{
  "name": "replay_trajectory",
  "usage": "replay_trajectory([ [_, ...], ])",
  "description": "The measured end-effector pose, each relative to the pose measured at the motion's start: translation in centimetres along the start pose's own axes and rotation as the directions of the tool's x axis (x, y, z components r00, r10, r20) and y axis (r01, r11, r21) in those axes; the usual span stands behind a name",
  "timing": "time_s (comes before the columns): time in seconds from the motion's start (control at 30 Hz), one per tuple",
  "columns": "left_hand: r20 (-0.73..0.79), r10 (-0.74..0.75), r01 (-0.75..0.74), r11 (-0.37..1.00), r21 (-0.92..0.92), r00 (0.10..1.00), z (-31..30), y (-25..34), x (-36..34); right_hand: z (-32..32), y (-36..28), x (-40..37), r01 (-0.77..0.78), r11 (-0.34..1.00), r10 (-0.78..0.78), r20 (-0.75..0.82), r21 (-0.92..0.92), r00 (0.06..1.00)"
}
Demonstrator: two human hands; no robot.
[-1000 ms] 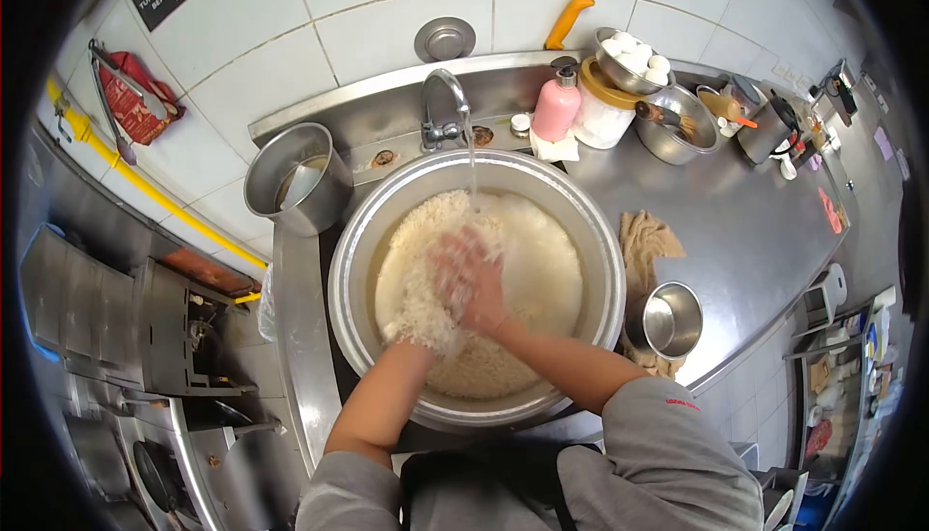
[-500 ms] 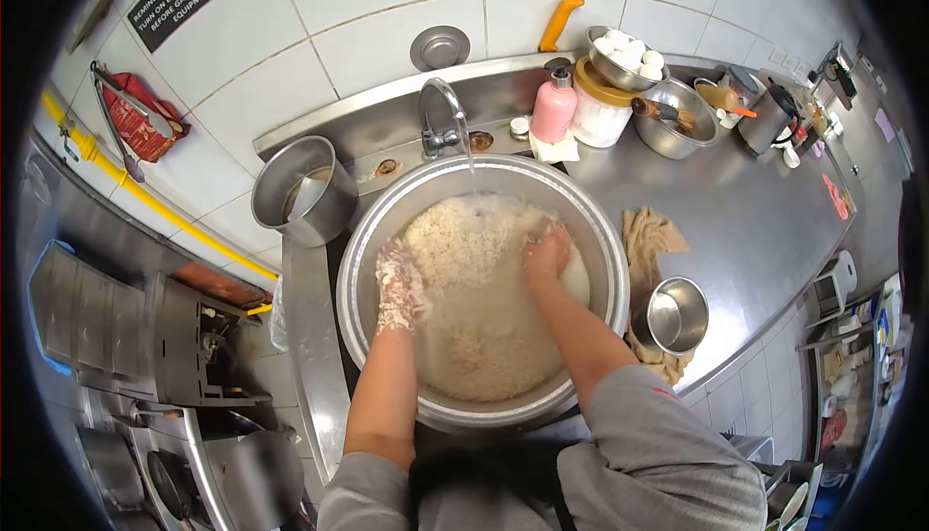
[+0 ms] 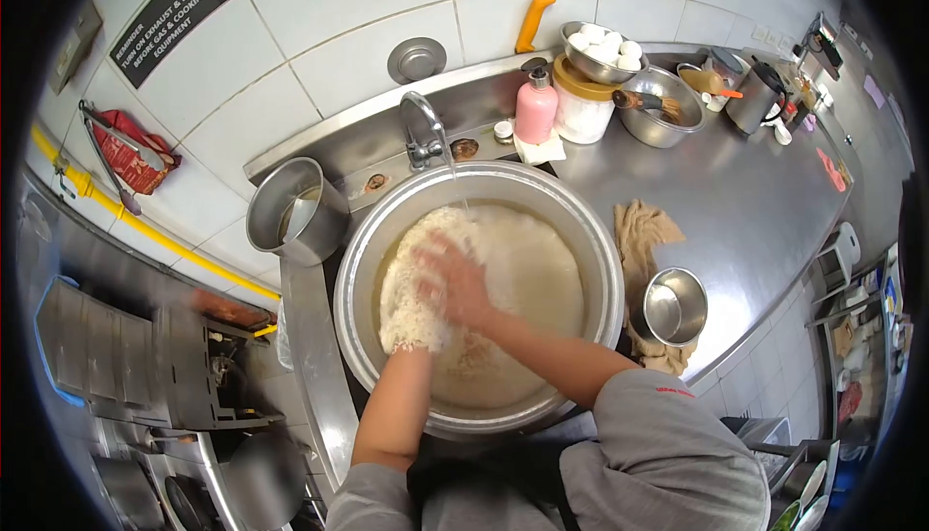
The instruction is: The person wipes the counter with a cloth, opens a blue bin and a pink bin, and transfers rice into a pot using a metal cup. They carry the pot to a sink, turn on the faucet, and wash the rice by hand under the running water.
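A large round metal basin (image 3: 606,284) holds cloudy water and wet white rice (image 3: 402,284), which is heaped on the left. Water runs into it from the faucet (image 3: 423,125). My right hand (image 3: 455,280), fingers spread and blurred, lies over the heap at the basin's left-centre. My left hand (image 3: 416,330) is sunk in the rice just below it, with its fingers covered by grains.
Left of the basin stands a deep metal pot (image 3: 298,212). To the right are a brown cloth (image 3: 641,241) and a small metal pot (image 3: 674,307). Behind stand a pink pump bottle (image 3: 536,105), a lidded jar (image 3: 584,105) and a bowl of eggs (image 3: 605,52).
My right hand has moved from the basin's right side to the left, over the rice. The rice is now gathered at the left around my left hand. The view has shifted slightly.
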State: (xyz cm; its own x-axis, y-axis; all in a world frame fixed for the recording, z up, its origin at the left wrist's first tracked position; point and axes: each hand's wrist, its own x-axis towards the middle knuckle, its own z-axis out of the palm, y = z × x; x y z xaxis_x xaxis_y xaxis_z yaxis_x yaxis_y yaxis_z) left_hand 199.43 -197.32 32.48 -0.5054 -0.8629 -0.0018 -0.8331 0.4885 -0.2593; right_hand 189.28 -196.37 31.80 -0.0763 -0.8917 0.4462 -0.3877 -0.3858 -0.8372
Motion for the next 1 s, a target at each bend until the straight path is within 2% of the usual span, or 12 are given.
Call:
replay_trajectory([
  [0.1, -0.049, 0.076, -0.064, 0.974, 0.217, 0.996, -1.2, 0.5, 0.0, -2.0, 0.5, 2.0, -0.401, 0.915, 0.401, -0.010, -0.039, 0.916],
  [0.27, -0.004, 0.217, -0.210, 0.949, 0.237, 0.976, -4.7, 0.4, 0.5, -0.3, -1.2, -0.7, 0.084, 0.950, -0.066, 0.070, -0.300, 0.995],
  [0.33, 0.038, 0.219, -0.221, 0.974, 0.042, 0.975, -5.9, 0.3, 0.4, 1.3, 6.4, 1.2, 0.020, 0.819, -0.080, -0.079, -0.573, 0.994],
  [0.37, 0.159, 0.010, 0.075, 0.848, -0.524, 0.987, -5.7, -0.3, 0.7, -0.5, 8.7, 1.7, -0.161, 0.955, 0.132, -0.127, -0.251, 0.983],
  [0.4, 0.270, -0.199, 0.327, 0.360, -0.874, 0.942, -5.4, -0.9, 1.0, -2.1, 10.2, 1.3, -0.287, 0.945, 0.266, -0.144, -0.157, 0.953],
  [0.47, 0.681, -0.092, 0.342, -0.811, -0.475, 0.726, -3.6, -2.3, 1.6, -4.8, 12.5, 0.3, -0.480, 0.849, 0.432, -0.232, -0.220, 0.871],
  [0.57, 0.714, -0.307, 0.251, -0.790, -0.560, 0.629, 6.1, -2.2, 2.1, -6.2, 14.3, -1.0, -0.647, 0.488, 0.438, -0.476, -0.587, 0.762],
  [0.63, 0.710, -0.200, 0.281, -0.820, -0.499, 0.676, 7.8, -1.4, 2.6, -2.1, 22.8, -1.3, -0.659, 0.542, 0.678, -0.192, -0.521, 0.710],
  [0.73, 0.582, 0.045, 0.331, -0.856, -0.396, 0.812, 4.8, -0.3, 3.0, -0.4, 12.5, 0.8, -0.876, 0.466, 0.883, 0.002, 0.122, 0.470],
  [0.87, 0.039, -0.145, -0.095, -0.802, -0.590, 0.989, 16.5, -1.2, 4.8, 1.0, 1.6, -1.6, -0.167, 0.964, 0.160, -0.049, -0.207, 0.986],
  [0.93, 0.098, -0.079, 0.076, -0.245, -0.967, 0.992, 13.1, -0.4, 3.9, -0.2, -0.9, -1.3, 0.012, 0.973, 0.007, 0.081, -0.230, 0.997],
  [1.0, 0.167, -0.065, 0.119, -0.455, -0.882, 0.984, 10.7, 0.1, 3.4, -1.0, -1.0, -0.4, -0.032, 0.975, 0.046, 0.060, -0.219, 0.997],
])
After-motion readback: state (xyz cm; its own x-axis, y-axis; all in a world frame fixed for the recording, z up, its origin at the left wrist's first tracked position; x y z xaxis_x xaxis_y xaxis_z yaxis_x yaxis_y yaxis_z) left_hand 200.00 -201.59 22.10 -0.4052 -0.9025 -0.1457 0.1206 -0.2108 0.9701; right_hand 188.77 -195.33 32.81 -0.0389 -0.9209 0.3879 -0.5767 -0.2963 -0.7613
